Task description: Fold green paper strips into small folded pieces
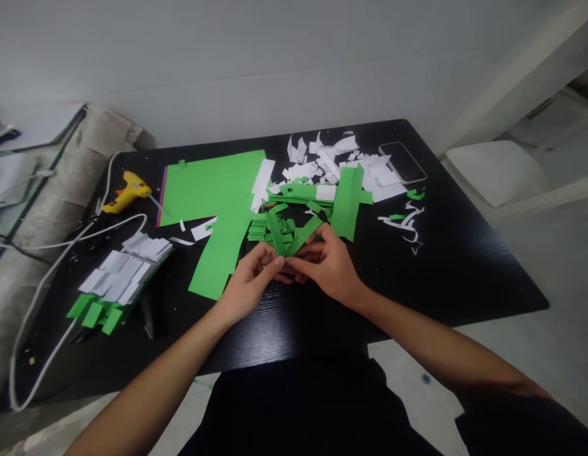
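Note:
Between my two hands is a green paper strip [303, 235], bent into a V with its fold toward me. My left hand [256, 269] pinches it near the fold, thumb on top. My right hand [329, 263] is closed on the right-hand arm of the V, its thumb close to the left thumb. Just beyond the fingers lies a pile of small folded green paper pieces [258, 229]. A wider creased green strip [346, 202] lies past my right hand, and a long green sheet [222, 253] lies beside my left hand.
A yellow glue gun [127, 192] with a white cord [61, 266] is at the left. Near it sits a block of white and green folded paper [118, 275]. White paper scraps [322, 158] and a phone [403, 163] lie at the back right of the black table [441, 266].

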{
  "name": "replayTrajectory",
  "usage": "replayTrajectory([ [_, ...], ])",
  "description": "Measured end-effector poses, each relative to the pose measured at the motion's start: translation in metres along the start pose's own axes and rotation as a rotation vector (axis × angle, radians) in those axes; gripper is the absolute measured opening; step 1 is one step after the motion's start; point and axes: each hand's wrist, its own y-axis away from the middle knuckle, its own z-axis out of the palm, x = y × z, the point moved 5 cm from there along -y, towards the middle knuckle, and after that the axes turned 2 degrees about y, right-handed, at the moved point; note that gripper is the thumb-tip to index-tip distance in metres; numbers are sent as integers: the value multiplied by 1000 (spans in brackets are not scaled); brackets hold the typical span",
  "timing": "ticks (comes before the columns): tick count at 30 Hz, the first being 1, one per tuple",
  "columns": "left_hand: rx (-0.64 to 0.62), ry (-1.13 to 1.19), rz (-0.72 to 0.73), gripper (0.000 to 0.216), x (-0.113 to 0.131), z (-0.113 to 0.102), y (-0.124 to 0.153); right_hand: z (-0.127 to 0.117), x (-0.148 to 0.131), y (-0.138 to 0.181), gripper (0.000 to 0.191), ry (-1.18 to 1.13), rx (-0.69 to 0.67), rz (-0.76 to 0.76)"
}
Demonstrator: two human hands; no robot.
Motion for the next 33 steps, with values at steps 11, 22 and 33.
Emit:
replayTrajectory([
  [11, 139, -164, 31, 37, 4, -15, -1, -19, -37, 10, 12, 437, 224, -555],
  [22, -89, -245, -3, 24, 20, -16, 1, 0, -38, 5, 26, 459, -462, -464],
  [33, -69, -330, 28, 29, 19, -11, -1, 8, -25, 12, 27, 547, -365, -564],
])
